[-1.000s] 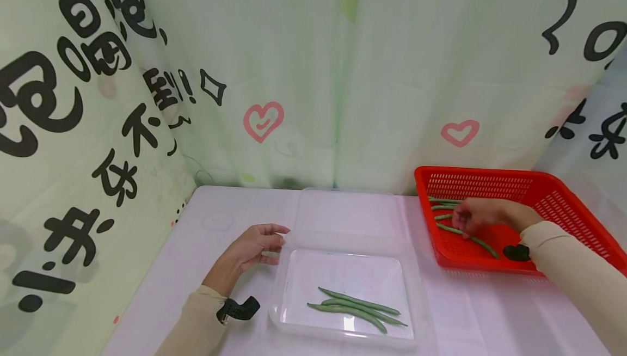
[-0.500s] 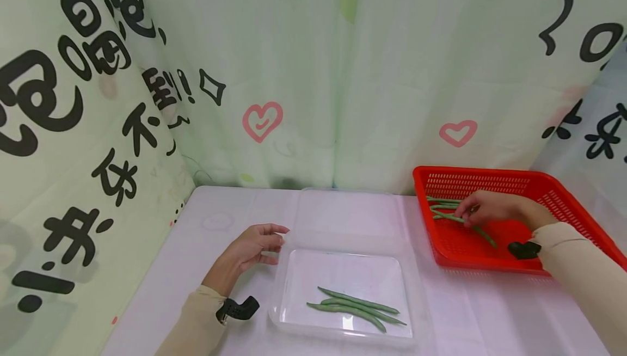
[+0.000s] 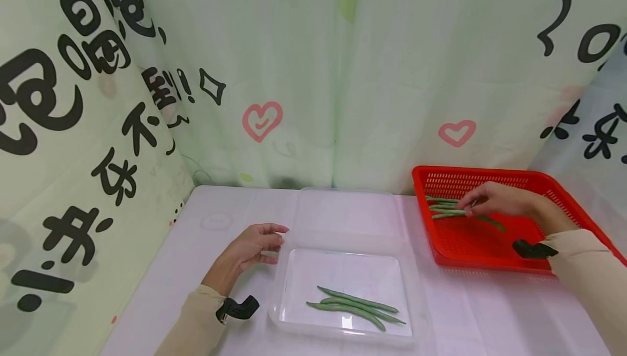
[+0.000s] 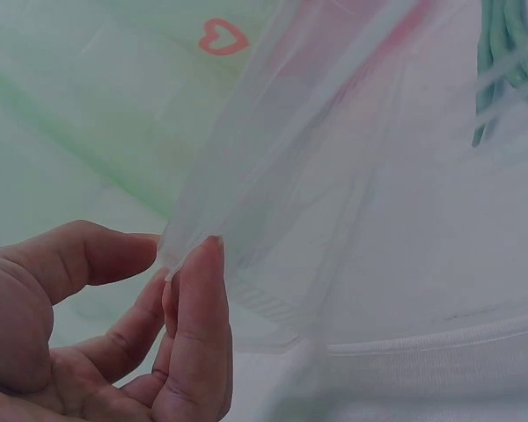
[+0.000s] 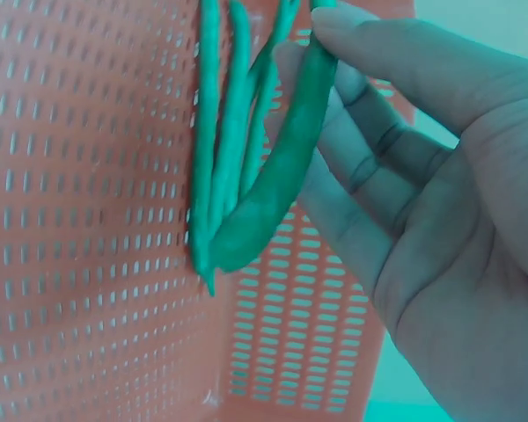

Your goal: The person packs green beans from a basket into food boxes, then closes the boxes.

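Observation:
My right hand pinches a green bean between thumb and fingertips, inside the red basket. Several other green beans lie by the basket's left wall, near my fingertips. A clear plastic container stands on the table with its clear lid opened out behind it. Several green beans lie in its front half. At its left side my left hand pinches the thin clear edge between thumb and fingers, as the left wrist view shows.
A pale cloth covers the table. Light green curtains with printed characters and hearts hang behind and to the left. The basket's perforated walls rise around the beans at the right.
My right hand has risen slightly and moved right in the basket, and the pinched bean has shifted with it. My left hand and the beans in the container stay put.

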